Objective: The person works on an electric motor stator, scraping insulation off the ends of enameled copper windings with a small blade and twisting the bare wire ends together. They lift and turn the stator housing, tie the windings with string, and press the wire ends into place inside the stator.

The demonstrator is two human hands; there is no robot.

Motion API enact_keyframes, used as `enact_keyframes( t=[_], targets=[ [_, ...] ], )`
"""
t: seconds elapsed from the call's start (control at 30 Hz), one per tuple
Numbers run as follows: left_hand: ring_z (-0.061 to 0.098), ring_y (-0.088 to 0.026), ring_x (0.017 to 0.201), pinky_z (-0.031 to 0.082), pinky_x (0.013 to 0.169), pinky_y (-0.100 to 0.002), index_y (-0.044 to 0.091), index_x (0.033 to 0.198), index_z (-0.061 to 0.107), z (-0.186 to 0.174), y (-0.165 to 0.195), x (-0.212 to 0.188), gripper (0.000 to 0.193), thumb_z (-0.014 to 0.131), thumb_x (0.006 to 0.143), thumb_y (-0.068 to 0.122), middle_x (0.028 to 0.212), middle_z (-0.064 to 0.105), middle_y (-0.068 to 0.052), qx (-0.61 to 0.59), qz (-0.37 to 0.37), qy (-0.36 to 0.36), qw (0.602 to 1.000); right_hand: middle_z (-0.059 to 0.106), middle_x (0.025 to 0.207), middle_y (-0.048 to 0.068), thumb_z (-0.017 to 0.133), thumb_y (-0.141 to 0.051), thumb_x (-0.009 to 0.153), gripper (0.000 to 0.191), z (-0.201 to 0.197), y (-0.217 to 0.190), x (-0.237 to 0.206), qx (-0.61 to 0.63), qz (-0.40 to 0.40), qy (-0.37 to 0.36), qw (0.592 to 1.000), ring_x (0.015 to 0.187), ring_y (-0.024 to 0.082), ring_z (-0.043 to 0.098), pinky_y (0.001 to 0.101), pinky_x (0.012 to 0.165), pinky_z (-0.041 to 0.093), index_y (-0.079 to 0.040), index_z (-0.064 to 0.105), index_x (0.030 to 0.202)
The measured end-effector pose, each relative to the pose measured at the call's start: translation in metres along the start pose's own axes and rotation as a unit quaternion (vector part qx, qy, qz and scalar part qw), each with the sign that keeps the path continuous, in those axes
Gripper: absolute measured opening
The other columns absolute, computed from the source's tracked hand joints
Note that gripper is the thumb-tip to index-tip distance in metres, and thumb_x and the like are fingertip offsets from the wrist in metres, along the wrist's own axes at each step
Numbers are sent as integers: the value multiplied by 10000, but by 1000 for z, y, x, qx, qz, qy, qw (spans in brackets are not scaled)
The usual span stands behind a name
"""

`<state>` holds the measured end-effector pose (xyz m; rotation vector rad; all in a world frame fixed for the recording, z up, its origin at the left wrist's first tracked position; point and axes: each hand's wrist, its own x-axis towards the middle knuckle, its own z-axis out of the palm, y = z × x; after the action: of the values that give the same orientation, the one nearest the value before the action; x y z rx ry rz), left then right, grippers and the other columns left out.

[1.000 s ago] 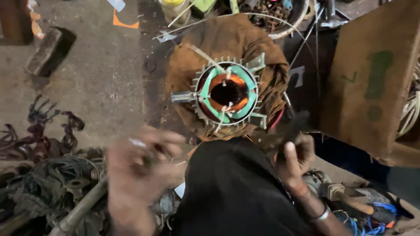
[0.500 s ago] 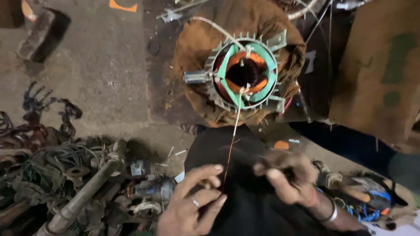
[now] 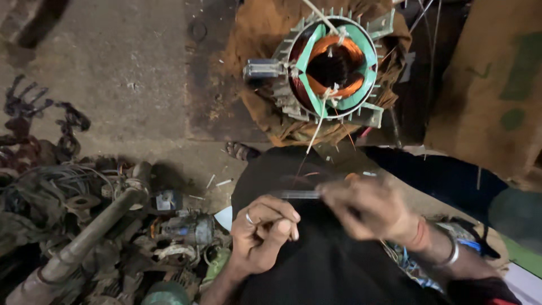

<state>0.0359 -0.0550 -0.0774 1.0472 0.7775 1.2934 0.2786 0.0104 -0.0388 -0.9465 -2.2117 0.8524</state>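
Note:
A finned metal motor stator (image 3: 330,70) with orange copper windings and green insulating paper stands on brown cloth at the top. A thin wire (image 3: 313,135) runs from it down toward my hands. My left hand (image 3: 262,231), ring on one finger, is curled over my dark-clothed knee with its fingertips pinched on one end of a thin clear tube (image 3: 299,195). My right hand (image 3: 370,209), blurred, bangle at the wrist, grips the tube's other end.
A heap of old motor parts, a metal shaft (image 3: 84,243) and tangled wires (image 3: 39,186) fills the lower left. Concrete floor (image 3: 113,62) lies at upper left. A brown cardboard sheet (image 3: 497,85) stands at the right. A sandalled foot (image 3: 240,151) shows below the stator.
The view has dropped closer to my lap. My hands came together over the knee, and both now pinch a thin clear tube along the wire.

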Motion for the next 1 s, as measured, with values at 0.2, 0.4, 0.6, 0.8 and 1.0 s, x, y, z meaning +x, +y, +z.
enact_keyframes(
  t=[0.2, 0.4, 0.6, 0.8, 1.0],
  targets=[
    [720, -209, 796, 560, 663, -317, 9, 1015, 618, -3, 17, 11, 117, 726, 973, -9, 1136, 697, -94, 338, 184, -78, 920, 775, 907, 160, 729, 48, 769, 219, -4, -3, 8, 28, -63, 12, 998, 727, 186, 782, 262, 600, 606, 57, 706, 986],
    [673, -186, 681, 496, 557, -326, -7, 940, 640, -6, 27, 13, 155, 786, 886, -13, 1159, 714, -125, 495, 263, -113, 820, 749, 808, 111, 746, 81, 852, 184, 3, 2, 9, -19, -10, 90, 996, 753, 172, 792, 264, 640, 629, -1, 583, 835],
    [662, -157, 645, 481, 525, -299, -9, 941, 642, 0, 17, 6, 159, 787, 889, -48, 1120, 743, -112, 426, 239, -63, 870, 758, 832, 161, 750, 69, 846, 76, 0, -4, 12, -105, 29, 124, 986, 710, 204, 759, 272, 595, 596, 59, 709, 909],
    [721, -185, 724, 581, 632, -284, 33, 1004, 581, 14, 7, -3, 146, 709, 965, -26, 1059, 739, -116, 252, 152, 50, 955, 761, 792, 105, 770, 32, 798, 92, 1, 0, 4, -42, 23, 86, 995, 607, 127, 730, 251, 517, 574, 6, 687, 829],
    [708, -194, 763, 589, 692, -301, 34, 1018, 575, 21, 8, -11, 118, 667, 1004, -39, 1076, 745, -150, 162, 89, 87, 979, 757, 918, 131, 736, 4, 834, 140, 0, -5, 10, 40, -70, 30, 996, 736, 166, 781, 252, 635, 630, 51, 701, 961]
  ],
)
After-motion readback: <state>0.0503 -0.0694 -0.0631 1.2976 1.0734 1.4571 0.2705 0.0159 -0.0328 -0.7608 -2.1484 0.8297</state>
